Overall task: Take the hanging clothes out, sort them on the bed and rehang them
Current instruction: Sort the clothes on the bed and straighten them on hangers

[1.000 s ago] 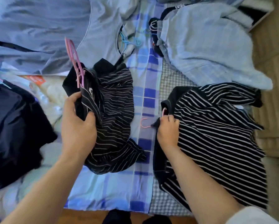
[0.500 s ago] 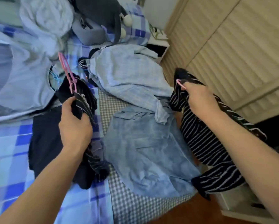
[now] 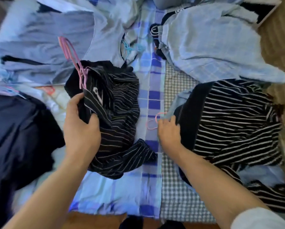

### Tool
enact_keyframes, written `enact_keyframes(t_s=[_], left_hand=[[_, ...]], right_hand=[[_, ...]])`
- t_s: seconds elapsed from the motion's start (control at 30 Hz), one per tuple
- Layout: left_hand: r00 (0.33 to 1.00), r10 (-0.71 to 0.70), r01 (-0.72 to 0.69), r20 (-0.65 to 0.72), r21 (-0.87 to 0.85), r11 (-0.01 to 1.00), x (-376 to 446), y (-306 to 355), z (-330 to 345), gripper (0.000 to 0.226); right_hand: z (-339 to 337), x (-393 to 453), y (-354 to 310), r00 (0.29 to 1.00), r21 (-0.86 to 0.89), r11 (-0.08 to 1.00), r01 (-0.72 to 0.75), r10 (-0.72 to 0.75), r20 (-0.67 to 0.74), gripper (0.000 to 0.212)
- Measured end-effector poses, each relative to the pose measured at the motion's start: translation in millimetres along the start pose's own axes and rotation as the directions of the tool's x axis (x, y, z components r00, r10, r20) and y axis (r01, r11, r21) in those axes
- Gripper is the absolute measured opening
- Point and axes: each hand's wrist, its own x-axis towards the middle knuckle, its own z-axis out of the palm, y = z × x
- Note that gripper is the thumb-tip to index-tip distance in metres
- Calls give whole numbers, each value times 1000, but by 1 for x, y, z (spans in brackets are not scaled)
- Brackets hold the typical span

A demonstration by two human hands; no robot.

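Observation:
My left hand grips a bunched black garment with thin pale stripes in the middle of the bed. A pink hanger sticks up out of it. My right hand holds the collar edge of a black top with bold white stripes, which lies flat on the right side of the bed. A pink hanger hook pokes out of its neck, just left of my fingers.
The bed has a blue plaid sheet and a small-check cover. A dark navy garment lies at left. Grey-blue tops and a light blue shirt lie at the back. Wooden floor runs along the right.
Half a second ago my right hand held the bold-striped top up beside the wardrobe. Now that top lies flat on the bed. My left hand kept its grip on the thin-striped garment.

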Motion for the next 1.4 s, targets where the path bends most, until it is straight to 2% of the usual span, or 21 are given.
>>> enact_keyframes(t_s=[0.17,0.27,0.4,0.47,0.53,0.57,0.6,0.67,0.7,0.77,0.8,0.87,0.93,1.0,1.03,1.1,1.17,1.2,1.27,1.33,1.4], left_hand=[[999,-47,47,16,-19,999,0,-29,8,50],[997,-67,68,39,-4,998,2,-47,12,50],[995,-78,77,59,25,997,3,-56,6,49],[995,-68,69,66,-18,997,1,-49,2,49],[994,-42,49,97,-68,997,-3,-37,2,50],[993,-32,41,117,-83,996,-6,-30,4,52],[990,-24,38,137,-99,994,-10,-21,8,55],[981,1,27,193,-143,989,-23,0,20,63],[972,24,13,234,-153,988,-33,13,28,67],[938,82,-34,338,-145,989,-59,43,42,72],[912,128,-81,391,-136,987,-74,57,49,74],[827,250,-204,503,-145,968,-101,87,58,79],[695,371,-275,615,-250,928,-118,118,64,81],[560,505,-326,657,-385,863,-130,156,63,69],[531,565,-359,631,-436,825,-135,177,61,58],[548,670,-435,500,-514,739,-143,222,60,41],[573,769,-577,284,-526,625,-144,276,62,36],[557,816,-678,156,-483,554,-145,308,61,37],[447,894,-835,-24,-369,407,-148,378,58,48],[300,953,-874,36,-390,290,-165,449,52,59],[181,960,-781,214,-561,273,-200,512,48,62]], right_hand=[[56,33,-42,987,-45,997,66,-58,149,34],[93,48,-32,974,-118,991,70,-42,224,37],[109,28,-14,950,-198,959,204,-145,276,47],[103,26,-13,934,-104,978,179,-136,330,59],[53,30,-17,894,311,948,-62,-86,440,51],[20,30,-18,886,583,780,-226,-84,456,39],[-13,24,-17,887,780,531,-330,-110,449,28],[-90,-4,-16,903,929,98,-356,-221,369,30],[-124,-20,-13,903,933,-58,-356,-276,328,31],[-178,-40,-6,927,945,-170,-280,-306,219,31],[-200,-44,-1,946,960,-162,-230,-269,181,28],[-236,-47,22,990,988,-62,-140,-39,138,10],[-268,-54,61,985,996,59,-66,160,56,20],[-300,-66,108,969,996,83,-19,245,-2,22],[-321,-75,132,963,994,110,15,265,-44,33],[-363,-90,185,960,964,253,77,244,-140,52],[-410,-111,235,950,829,538,156,147,-275,43],[-433,-123,259,938,716,672,187,94,-334,32],[-477,-148,305,891,491,842,223,28,-453,15],[-519,-175,344,811,317,923,218,10,-585,26],[-556,-201,383,723,192,964,181,1,-691,33]])
